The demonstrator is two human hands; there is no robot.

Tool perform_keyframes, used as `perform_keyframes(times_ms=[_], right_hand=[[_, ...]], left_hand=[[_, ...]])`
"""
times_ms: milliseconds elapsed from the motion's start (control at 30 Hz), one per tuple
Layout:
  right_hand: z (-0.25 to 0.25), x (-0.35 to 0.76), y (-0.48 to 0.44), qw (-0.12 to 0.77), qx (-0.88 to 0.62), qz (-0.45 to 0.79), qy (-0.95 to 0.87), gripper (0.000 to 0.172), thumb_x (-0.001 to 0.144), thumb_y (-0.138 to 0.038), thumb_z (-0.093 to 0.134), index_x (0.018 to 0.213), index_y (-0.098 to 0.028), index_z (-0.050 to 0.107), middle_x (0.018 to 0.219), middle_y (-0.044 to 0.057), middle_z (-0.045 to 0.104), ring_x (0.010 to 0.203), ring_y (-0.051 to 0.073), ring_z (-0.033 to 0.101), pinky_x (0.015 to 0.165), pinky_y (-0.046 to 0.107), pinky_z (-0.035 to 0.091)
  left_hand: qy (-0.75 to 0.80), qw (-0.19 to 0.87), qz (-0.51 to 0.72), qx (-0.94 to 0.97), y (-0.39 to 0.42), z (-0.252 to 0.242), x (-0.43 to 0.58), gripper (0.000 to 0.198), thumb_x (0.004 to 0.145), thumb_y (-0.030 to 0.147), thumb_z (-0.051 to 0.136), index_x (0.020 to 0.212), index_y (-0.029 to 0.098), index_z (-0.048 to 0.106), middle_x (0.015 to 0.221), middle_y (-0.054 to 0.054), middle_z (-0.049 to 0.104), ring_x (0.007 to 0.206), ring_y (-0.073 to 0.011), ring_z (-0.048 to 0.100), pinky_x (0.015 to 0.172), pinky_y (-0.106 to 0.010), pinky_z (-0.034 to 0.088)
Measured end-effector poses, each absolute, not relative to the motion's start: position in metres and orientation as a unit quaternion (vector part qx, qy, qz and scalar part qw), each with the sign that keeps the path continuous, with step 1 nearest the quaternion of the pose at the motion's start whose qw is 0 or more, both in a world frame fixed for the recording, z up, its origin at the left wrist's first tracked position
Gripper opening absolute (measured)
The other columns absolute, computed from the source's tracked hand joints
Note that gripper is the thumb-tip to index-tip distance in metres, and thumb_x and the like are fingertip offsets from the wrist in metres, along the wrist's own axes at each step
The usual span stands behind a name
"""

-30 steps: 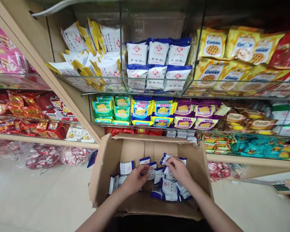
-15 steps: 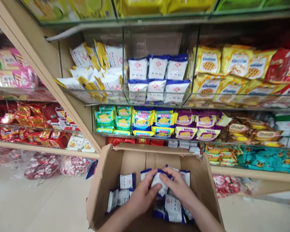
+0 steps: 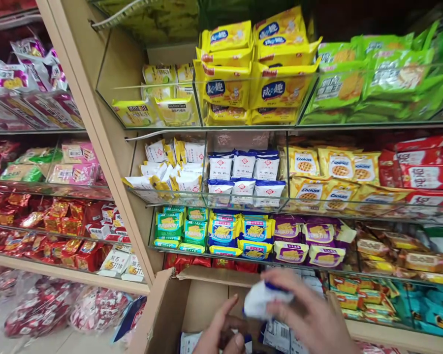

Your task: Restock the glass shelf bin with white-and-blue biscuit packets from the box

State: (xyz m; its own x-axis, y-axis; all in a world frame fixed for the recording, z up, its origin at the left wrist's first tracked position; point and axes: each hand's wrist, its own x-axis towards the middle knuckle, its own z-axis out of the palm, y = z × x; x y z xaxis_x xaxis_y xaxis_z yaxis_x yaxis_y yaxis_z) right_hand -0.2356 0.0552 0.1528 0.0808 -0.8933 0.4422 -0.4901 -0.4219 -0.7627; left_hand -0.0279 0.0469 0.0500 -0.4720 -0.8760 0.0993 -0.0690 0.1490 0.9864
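My right hand (image 3: 310, 309) is closed on a small white snack packet (image 3: 260, 301) with blue ends, lifted to about the height of the carton's back rim; motion blurs the hand. To its left and lower, my left hand (image 3: 219, 332) is over the carton with its index finger stretched up and its thumb apart, apparently holding nothing. The cardboard carton (image 3: 206, 300) stands below the shelves, and more white and blue packets (image 3: 278, 335) lie inside it. Matching packets (image 3: 242, 166) stand in rows in a middle shelf compartment.
Glass-fronted shelves hold yellow biscuit packs (image 3: 227, 86), green packs (image 3: 339, 73), cookie packs (image 3: 304, 189) and purple cracker packs (image 3: 290, 251). A wooden upright (image 3: 92, 132) divides the shelving at left. Bagged red sweets (image 3: 40, 309) lie on the floor.
My right hand has risen out of the carton with a packet, parting from my left hand. My view has tilted up, so the upper shelf shows and the carton sits lower.
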Motion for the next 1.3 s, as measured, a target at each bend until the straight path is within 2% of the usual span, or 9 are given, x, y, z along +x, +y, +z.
perform_keyframes(times_ms=[100, 200, 300, 400, 500, 600, 800, 967, 1300], right_hand=[[0.246, -0.243, 0.022, -0.049, -0.711, -0.588, 0.383, 0.030, 0.074, -0.022, 0.058, 0.103, -0.027, 0.055, 0.102, 0.005, 0.060, 0.096, 0.018, 0.055, 0.085, 0.034, 0.046], [0.311, -0.241, -0.022, -0.219, -0.714, -0.589, 0.310, 0.025, 0.077, -0.019, 0.054, 0.102, -0.021, 0.055, 0.103, 0.009, 0.055, 0.102, 0.019, 0.050, 0.091, 0.037, 0.042], [0.336, -0.235, -0.063, -0.249, -0.760, -0.529, 0.284, 0.025, 0.080, -0.016, 0.049, 0.104, -0.017, 0.054, 0.102, 0.011, 0.052, 0.101, 0.019, 0.049, 0.089, 0.036, 0.042], [0.340, -0.229, -0.092, -0.206, -0.785, -0.481, 0.330, 0.028, 0.079, -0.014, 0.048, 0.106, -0.013, 0.053, 0.100, 0.011, 0.052, 0.096, 0.019, 0.051, 0.086, 0.035, 0.043], [0.341, -0.225, -0.107, -0.167, -0.802, -0.414, 0.397, 0.029, 0.080, -0.016, 0.048, 0.108, -0.011, 0.053, 0.100, 0.011, 0.057, 0.095, 0.019, 0.051, 0.086, 0.035, 0.041], [0.344, -0.224, -0.115, -0.193, -0.805, -0.356, 0.434, 0.028, 0.079, -0.020, 0.051, 0.105, -0.012, 0.056, 0.101, 0.011, 0.059, 0.097, 0.023, 0.047, 0.087, 0.039, 0.037], [0.344, -0.220, -0.126, -0.241, -0.812, -0.312, 0.430, 0.019, 0.078, -0.021, 0.054, 0.093, -0.011, 0.062, 0.090, 0.009, 0.061, 0.087, 0.019, 0.051, 0.082, 0.031, 0.037], [0.343, -0.217, -0.128, -0.249, -0.818, -0.304, 0.420, 0.016, 0.078, -0.020, 0.054, 0.090, -0.012, 0.063, 0.086, 0.009, 0.063, 0.082, 0.019, 0.053, 0.077, 0.031, 0.038], [0.347, -0.233, -0.110, -0.253, -0.819, -0.317, 0.406, 0.024, 0.080, -0.022, 0.050, 0.098, -0.013, 0.061, 0.097, 0.010, 0.060, 0.092, 0.020, 0.049, 0.080, 0.032, 0.038]], left_hand=[[-0.733, 0.390, -0.436, 0.346, 0.036, 0.081, -0.021, 0.041, 0.083, 0.035, 0.044, 0.123, 0.028, 0.038, 0.095, -0.006, 0.063, 0.076, -0.0131, 0.061, 0.069, -0.025, 0.050], [-0.855, 0.379, -0.158, 0.315, 0.025, 0.137, -0.018, 0.036, 0.080, 0.016, 0.048, 0.114, 0.028, 0.047, 0.109, -0.006, 0.059, 0.103, -0.0178, 0.053, 0.087, -0.032, 0.045], [-0.851, 0.433, 0.115, 0.273, 0.007, 0.209, -0.024, 0.042, 0.076, 0.006, 0.047, 0.114, 0.023, 0.047, 0.114, -0.008, 0.056, 0.110, -0.0194, 0.046, 0.092, -0.038, 0.039], [-0.826, 0.397, 0.257, 0.308, -0.017, 0.269, -0.037, 0.035, 0.080, 0.017, 0.046, 0.114, 0.021, 0.049, 0.124, -0.008, 0.052, 0.116, -0.0252, 0.039, 0.093, -0.044, 0.034], [-0.824, 0.309, 0.299, 0.369, -0.041, 0.300, -0.052, 0.035, 0.084, 0.032, 0.038, 0.115, 0.020, 0.048, 0.128, -0.007, 0.048, 0.120, -0.0292, 0.035, 0.091, -0.048, 0.032], [-0.823, 0.258, 0.312, 0.399, -0.055, 0.305, -0.060, 0.039, 0.086, 0.037, 0.032, 0.115, 0.018, 0.048, 0.128, -0.008, 0.049, 0.123, -0.0305, 0.030, 0.090, -0.051, 0.031], [-0.826, 0.234, 0.322, 0.398, -0.058, 0.302, -0.063, 0.032, 0.086, 0.038, 0.031, 0.098, 0.019, 0.053, 0.121, -0.006, 0.054, 0.122, -0.0307, 0.032, 0.091, -0.055, 0.028], [-0.839, 0.231, 0.309, 0.383, -0.060, 0.308, -0.062, 0.028, 0.086, 0.036, 0.033, 0.086, 0.019, 0.055, 0.114, -0.005, 0.058, 0.118, -0.0283, 0.037, 0.092, -0.050, 0.030], [-0.841, 0.205, 0.350, 0.357, -0.068, 0.317, -0.057, 0.037, 0.086, 0.039, 0.030, 0.109, 0.019, 0.052, 0.129, -0.007, 0.047, 0.122, -0.0307, 0.032, 0.093, -0.053, 0.028]])
